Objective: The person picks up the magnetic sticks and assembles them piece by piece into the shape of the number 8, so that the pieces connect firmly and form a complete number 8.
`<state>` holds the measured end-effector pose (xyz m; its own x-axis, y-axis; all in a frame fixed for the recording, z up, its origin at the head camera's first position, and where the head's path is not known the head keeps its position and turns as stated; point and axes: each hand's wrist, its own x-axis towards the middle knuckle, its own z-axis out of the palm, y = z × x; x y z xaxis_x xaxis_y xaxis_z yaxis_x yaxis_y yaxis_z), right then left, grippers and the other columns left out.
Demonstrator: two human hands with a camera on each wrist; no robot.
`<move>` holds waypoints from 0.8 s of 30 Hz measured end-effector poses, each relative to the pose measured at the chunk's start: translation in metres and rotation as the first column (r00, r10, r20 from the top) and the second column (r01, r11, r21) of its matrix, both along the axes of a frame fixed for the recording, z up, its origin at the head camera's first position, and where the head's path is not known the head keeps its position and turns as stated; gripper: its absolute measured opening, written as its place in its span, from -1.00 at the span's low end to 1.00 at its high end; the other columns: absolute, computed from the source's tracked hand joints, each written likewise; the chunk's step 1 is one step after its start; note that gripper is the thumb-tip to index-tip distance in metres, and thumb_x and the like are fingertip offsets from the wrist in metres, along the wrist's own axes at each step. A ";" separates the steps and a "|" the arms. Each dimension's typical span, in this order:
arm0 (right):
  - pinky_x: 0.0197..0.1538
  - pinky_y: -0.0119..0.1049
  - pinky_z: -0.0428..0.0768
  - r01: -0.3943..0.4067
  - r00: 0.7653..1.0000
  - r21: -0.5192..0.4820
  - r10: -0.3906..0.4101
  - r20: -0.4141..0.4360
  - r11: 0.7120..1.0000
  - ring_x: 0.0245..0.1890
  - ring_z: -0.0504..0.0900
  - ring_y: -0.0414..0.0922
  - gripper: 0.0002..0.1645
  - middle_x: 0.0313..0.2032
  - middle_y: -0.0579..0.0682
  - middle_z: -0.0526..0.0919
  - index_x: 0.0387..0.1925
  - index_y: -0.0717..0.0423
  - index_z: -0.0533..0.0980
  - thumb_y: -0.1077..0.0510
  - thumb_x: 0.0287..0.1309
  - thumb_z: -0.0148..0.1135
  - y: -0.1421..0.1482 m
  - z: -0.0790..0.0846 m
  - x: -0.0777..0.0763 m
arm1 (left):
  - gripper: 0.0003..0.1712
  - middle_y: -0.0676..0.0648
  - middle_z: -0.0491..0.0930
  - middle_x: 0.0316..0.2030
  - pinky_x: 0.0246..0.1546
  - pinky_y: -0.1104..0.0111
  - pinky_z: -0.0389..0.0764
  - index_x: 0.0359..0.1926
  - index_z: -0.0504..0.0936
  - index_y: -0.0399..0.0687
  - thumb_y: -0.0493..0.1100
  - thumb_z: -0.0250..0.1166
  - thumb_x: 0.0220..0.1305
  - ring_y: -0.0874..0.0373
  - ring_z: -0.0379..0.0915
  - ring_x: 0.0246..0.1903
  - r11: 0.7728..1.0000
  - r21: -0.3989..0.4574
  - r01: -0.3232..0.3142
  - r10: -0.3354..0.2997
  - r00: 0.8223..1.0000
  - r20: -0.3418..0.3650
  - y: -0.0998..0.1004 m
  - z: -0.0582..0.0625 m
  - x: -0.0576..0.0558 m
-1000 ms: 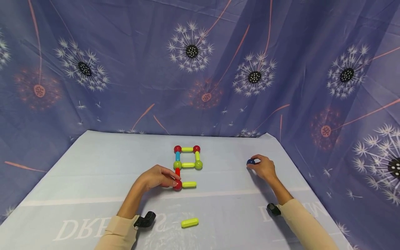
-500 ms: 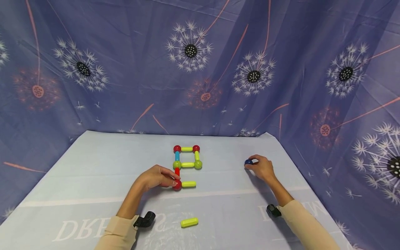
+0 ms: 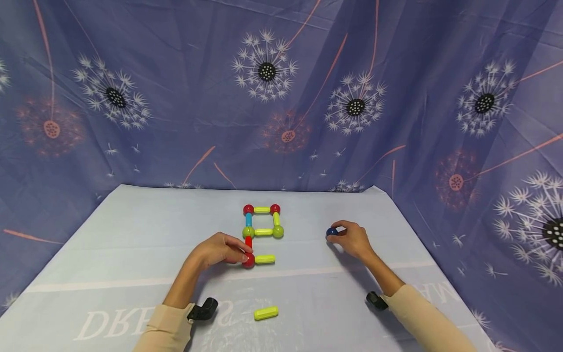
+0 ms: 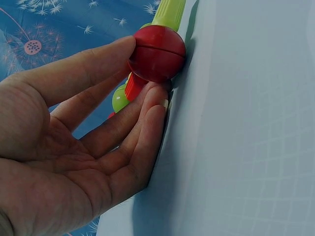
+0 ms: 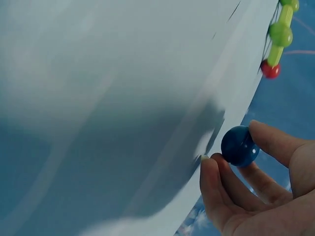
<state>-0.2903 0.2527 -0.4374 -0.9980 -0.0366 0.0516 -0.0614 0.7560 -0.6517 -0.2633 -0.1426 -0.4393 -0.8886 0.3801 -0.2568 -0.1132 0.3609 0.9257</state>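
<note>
My left hand (image 3: 222,248) pinches a red ball (image 4: 158,53) between thumb and fingers, low at the table. That ball is the near corner of a ball-and-rod frame: a red rod (image 3: 249,243) runs back from it and a yellow-green rod (image 3: 265,259) sticks out to its right. Behind, rods and balls form a square, with two red balls at the far corners, green balls at the near ones, and a blue rod (image 3: 249,220) on its left side. To the right, my right hand (image 3: 355,239) holds a dark blue ball (image 5: 240,146) between thumb and fingertips, over the table.
One loose yellow-green rod (image 3: 266,313) lies on the table in front of the frame. A pale cloth (image 3: 145,230) covers the table, and a purple-blue dandelion-print curtain (image 3: 189,98) hangs behind and at both sides.
My right hand has moved left with the blue ball, toward the frame. My left hand stays on the red ball, and the frame keeps its shape.
</note>
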 end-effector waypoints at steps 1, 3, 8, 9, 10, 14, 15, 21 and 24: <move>-0.39 -0.26 0.57 -0.004 1.000 -0.006 0.004 0.004 1.000 -0.30 0.73 -0.01 -0.54 -0.21 0.20 0.79 0.06 0.13 0.64 0.08 0.14 0.46 -0.004 0.000 0.001 | -0.64 -0.13 0.77 -0.13 -0.19 0.31 0.53 -0.04 0.78 -0.20 -0.25 0.50 0.08 0.11 0.52 -0.19 1.000 -0.002 0.001 -0.001 1.000 0.000 0.000 0.000 0.000; -0.38 -0.26 0.56 -0.021 1.000 -0.012 0.021 0.010 1.000 -0.31 0.73 -0.02 -0.55 -0.23 0.18 0.79 0.06 0.12 0.65 0.08 0.13 0.47 -0.010 0.001 0.003 | -0.64 -0.12 0.77 -0.13 -0.19 0.31 0.53 -0.04 0.78 -0.20 -0.25 0.50 0.08 0.11 0.52 -0.19 1.000 -0.005 0.000 0.000 1.000 0.002 0.000 0.000 0.000; -0.37 -0.26 0.55 -0.053 0.998 -0.023 0.054 0.016 0.998 -0.30 0.73 -0.04 -0.59 -0.24 0.13 0.79 0.01 0.06 0.67 0.08 0.10 0.49 -0.026 0.002 0.009 | -0.64 -0.12 0.77 -0.12 -0.19 0.31 0.52 -0.05 0.79 -0.19 -0.24 0.51 0.07 0.10 0.51 -0.17 1.000 -0.008 -0.003 0.003 1.000 0.004 0.001 0.000 0.000; -0.37 -0.25 0.55 -0.063 0.998 -0.025 0.063 0.015 0.998 -0.30 0.73 -0.04 -0.59 -0.24 0.12 0.79 0.00 0.04 0.68 0.08 0.10 0.50 -0.029 0.003 0.011 | -0.64 -0.12 0.77 -0.12 -0.18 0.31 0.52 -0.05 0.79 -0.18 -0.24 0.51 0.07 0.10 0.51 -0.16 1.000 -0.009 -0.003 0.004 1.000 0.004 0.000 0.000 0.000; -0.36 -0.25 0.56 -0.066 0.998 -0.029 0.067 0.018 0.997 -0.29 0.73 -0.05 -0.60 -0.25 0.10 0.79 -0.01 0.02 0.68 0.07 0.08 0.51 -0.033 0.003 0.012 | -0.65 -0.12 0.77 -0.12 -0.18 0.31 0.52 -0.05 0.79 -0.18 -0.24 0.51 0.07 0.09 0.51 -0.16 1.000 -0.010 -0.004 0.004 1.000 0.005 0.000 0.000 0.000; -0.34 -0.25 0.57 -0.110 0.994 -0.025 0.110 0.016 0.994 -0.28 0.72 -0.10 -0.62 -0.27 0.03 0.79 -0.04 -0.02 0.69 0.08 0.06 0.53 -0.047 0.002 0.017 | -0.65 -0.10 0.77 -0.13 -0.18 0.31 0.53 -0.06 0.79 -0.17 -0.23 0.51 0.08 0.10 0.51 -0.16 1.000 -0.014 -0.005 0.005 1.000 0.009 -0.001 0.001 0.000; -0.33 -0.25 0.58 -0.121 0.992 -0.021 0.122 0.014 0.992 -0.27 0.72 -0.11 -0.63 -0.27 0.02 0.79 -0.05 -0.03 0.69 0.08 0.06 0.53 -0.051 0.001 0.018 | -0.65 -0.10 0.77 -0.13 -0.18 0.31 0.54 -0.05 0.79 -0.17 -0.23 0.51 0.08 0.10 0.51 -0.16 1.000 -0.013 -0.004 0.004 1.000 0.009 -0.001 0.001 0.000; -0.31 -0.26 0.59 -0.170 0.985 -0.024 0.171 0.027 0.985 -0.28 0.71 -0.14 -0.65 -0.29 -0.01 0.79 -0.09 -0.03 0.70 0.12 0.03 0.55 -0.070 -0.001 0.026 | -0.64 -0.13 0.78 -0.13 -0.19 0.31 0.54 -0.04 0.78 -0.20 -0.25 0.50 0.09 0.11 0.52 -0.18 1.000 0.001 0.001 -0.001 1.000 0.007 -0.001 0.002 0.000; -0.32 -0.27 0.59 -0.187 0.981 -0.030 0.188 0.044 0.982 -0.28 0.70 -0.14 -0.64 -0.28 0.00 0.78 -0.08 -0.03 0.69 0.12 0.03 0.56 -0.076 -0.001 0.030 | -0.64 -0.13 0.77 -0.12 -0.19 0.31 0.53 -0.04 0.78 -0.20 -0.25 0.50 0.09 0.11 0.51 -0.18 1.000 0.000 0.005 -0.005 1.000 0.009 -0.001 0.002 0.000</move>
<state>-0.2605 0.1763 -0.4381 -0.9749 -0.2226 0.0090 -0.1699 0.7167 -0.6764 -0.2630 -0.1432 -0.4377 -0.8844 0.3844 -0.2646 -0.1198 0.3611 0.9248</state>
